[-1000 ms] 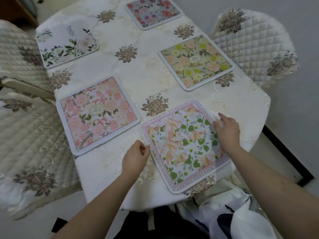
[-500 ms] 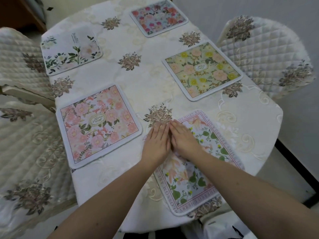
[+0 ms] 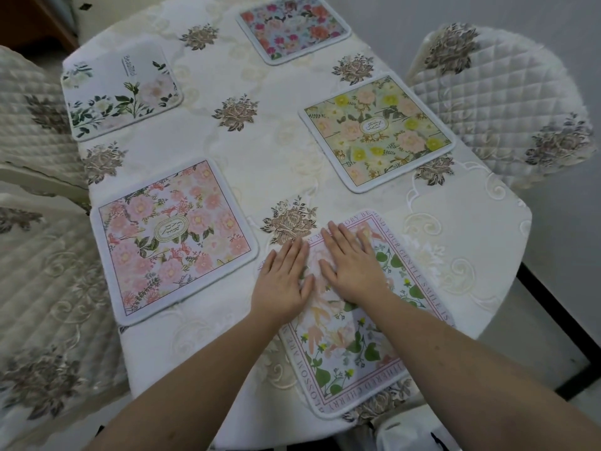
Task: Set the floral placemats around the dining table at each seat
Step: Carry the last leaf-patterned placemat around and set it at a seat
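Observation:
Several floral placemats lie on the cream embroidered tablecloth (image 3: 260, 164). The nearest one, a pink-bordered placemat (image 3: 354, 346) with green leaves and lettering, lies at the near right edge. My left hand (image 3: 284, 281) and my right hand (image 3: 353, 265) rest flat on its far left part, fingers spread, palms down. A pink rose placemat (image 3: 172, 239) lies to the left. A yellow-flowered placemat (image 3: 377, 131) lies at the right, a white placemat (image 3: 120, 92) with green leaves at the far left, and a red-and-pink placemat (image 3: 292, 27) at the far end.
Quilted cream chairs stand at the right (image 3: 500, 102) and along the left (image 3: 35, 271). A wooden piece of furniture (image 3: 39, 24) shows at the top left. The grey floor (image 3: 559, 255) with a black strip lies to the right of the table.
Both hands moved from the pink-bordered placemat's two sides to its middle and now lie flat, slightly apart. The camera has drifted, so the table sits lower in view.

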The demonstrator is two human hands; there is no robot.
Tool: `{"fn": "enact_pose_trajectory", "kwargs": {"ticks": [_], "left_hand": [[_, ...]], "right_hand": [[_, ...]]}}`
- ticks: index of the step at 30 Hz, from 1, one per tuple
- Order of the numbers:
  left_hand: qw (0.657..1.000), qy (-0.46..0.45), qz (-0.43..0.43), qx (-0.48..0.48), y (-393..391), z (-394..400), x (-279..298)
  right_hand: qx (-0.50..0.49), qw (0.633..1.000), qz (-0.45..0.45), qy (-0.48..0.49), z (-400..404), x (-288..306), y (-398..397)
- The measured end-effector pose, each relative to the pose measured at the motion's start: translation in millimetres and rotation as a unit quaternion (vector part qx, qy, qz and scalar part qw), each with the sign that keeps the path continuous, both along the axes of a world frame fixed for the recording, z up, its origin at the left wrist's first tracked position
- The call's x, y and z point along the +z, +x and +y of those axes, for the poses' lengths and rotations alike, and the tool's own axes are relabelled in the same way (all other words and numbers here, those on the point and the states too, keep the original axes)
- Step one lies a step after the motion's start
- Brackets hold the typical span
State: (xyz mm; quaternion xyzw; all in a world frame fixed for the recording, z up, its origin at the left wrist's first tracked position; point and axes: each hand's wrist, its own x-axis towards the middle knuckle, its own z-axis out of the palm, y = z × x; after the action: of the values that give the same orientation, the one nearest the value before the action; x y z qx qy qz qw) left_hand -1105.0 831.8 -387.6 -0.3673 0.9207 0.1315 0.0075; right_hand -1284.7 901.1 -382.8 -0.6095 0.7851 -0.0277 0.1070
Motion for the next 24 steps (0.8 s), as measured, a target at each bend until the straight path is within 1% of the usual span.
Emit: {"fn": "enact_pose_trajectory", "kwargs": {"ticks": [5, 10, 14, 17, 24], "left_hand": [[1.0, -0.011, -0.015, 0.012, 20.5, -6.7, 2.3], [1.0, 0.005, -0.022, 0.009, 38.6, -14.1, 3.5], [0.999, 0.002, -0.039, 0.007, 39.5, -12.7, 7.5], [0.998, -0.012, -0.057, 0.024, 35.7, -9.3, 13.2], [0.993, -0.026, -0.104, 0.04, 40.1, -5.0, 16.9]], "right_hand": [[-0.025, 1.0, 0.003, -0.002, 3.7, -1.8, -10.6], [-0.055, 0.998, -0.005, 0.004, 15.5, 1.4, -36.0], [-0.084, 0.996, 0.0, -0.002, 27.2, -0.8, -54.2], [-0.102, 0.995, 0.005, -0.005, 29.9, -1.5, -56.2], [-0.187, 0.982, -0.003, 0.015, 55.8, 8.9, -69.2]]}}
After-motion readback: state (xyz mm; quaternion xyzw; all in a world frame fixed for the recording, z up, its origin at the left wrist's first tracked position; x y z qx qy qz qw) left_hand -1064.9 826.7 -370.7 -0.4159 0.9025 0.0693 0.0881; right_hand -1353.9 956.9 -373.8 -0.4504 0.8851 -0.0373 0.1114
